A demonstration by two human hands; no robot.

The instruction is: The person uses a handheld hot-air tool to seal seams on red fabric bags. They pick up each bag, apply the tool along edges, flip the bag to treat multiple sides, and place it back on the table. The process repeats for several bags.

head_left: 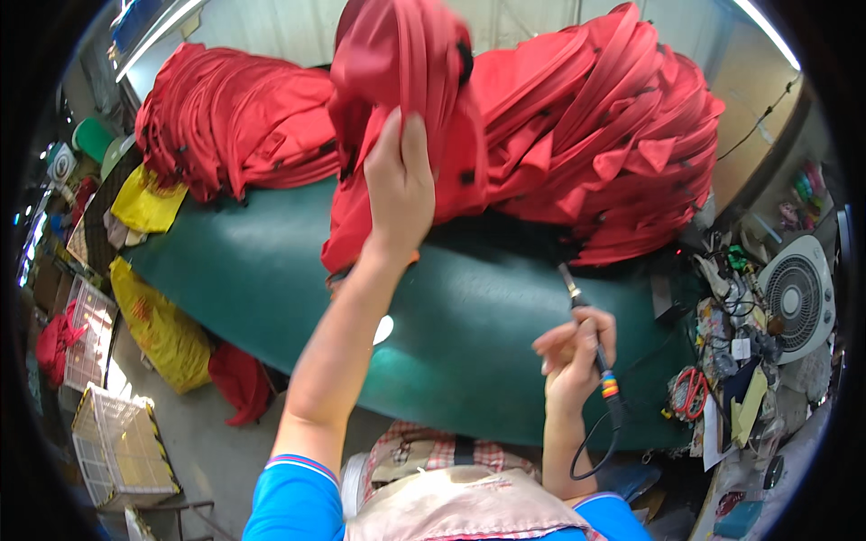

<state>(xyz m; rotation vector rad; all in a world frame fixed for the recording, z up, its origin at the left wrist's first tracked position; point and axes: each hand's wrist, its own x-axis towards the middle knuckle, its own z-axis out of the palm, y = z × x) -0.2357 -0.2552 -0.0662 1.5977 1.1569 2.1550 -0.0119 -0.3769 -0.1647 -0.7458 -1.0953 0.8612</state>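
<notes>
Broadly, green table [253, 243] spans the area beneath and around both hands. Right-hand red pile [622, 126] lies ahead of the right hand, its folds stacked close; left-hand red pile [234, 117] sits ahead and to the left of the left hand.

Red fabric piece [397, 63] rises above the left hand [400, 194], which pinches it between thumb and fingers; upper part blurred. Risk: a narrow grip on limp cloth could slip, or drag neighbouring folds along.

Right hand [577, 356]: curled around the soldering-iron-like tool [600, 361], some fingers loosely bent and off the handle. Cord [616, 442] loops back beside the right wrist; a snag there could jerk the tool.

Metal tip [566, 278], just beyond the right hand, points toward the nearby pile. Heat cannot be told; if hot, a careless forward reach could scorch cloth.
</notes>
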